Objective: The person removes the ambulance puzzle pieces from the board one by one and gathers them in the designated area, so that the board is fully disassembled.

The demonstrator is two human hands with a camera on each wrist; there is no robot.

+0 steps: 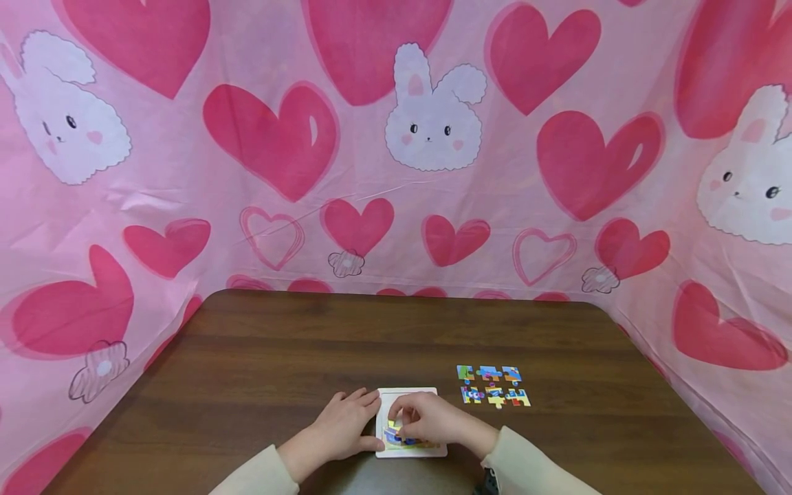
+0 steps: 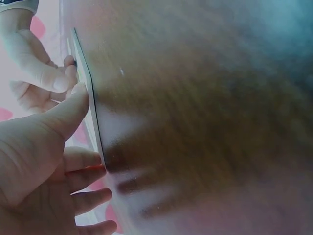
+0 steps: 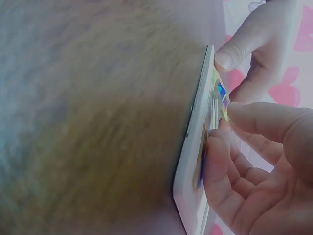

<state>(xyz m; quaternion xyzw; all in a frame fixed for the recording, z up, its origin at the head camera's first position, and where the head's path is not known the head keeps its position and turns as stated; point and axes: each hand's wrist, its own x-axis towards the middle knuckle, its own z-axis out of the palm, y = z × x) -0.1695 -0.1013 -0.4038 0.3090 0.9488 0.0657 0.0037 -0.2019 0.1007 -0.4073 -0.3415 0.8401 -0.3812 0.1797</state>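
A white-framed puzzle board (image 1: 411, 452) lies on the table near its front edge, with colourful pieces in its lower part. My left hand (image 1: 343, 427) rests at the board's left side, thumb on the frame's lower left and fingers spread at the upper left. Over the board, my right hand (image 1: 429, 419) pinches a puzzle piece (image 3: 223, 95) between thumb and fingers, tilted up from the board in the right wrist view. The left wrist view shows my left thumb on the edge of the board (image 2: 91, 105).
Several loose puzzle pieces (image 1: 495, 394) lie in two rows to the right of the board, farther back on the brown wooden table (image 1: 297, 350). A pink cloth (image 1: 427, 189) with hearts and rabbits hangs behind the table and along both sides.
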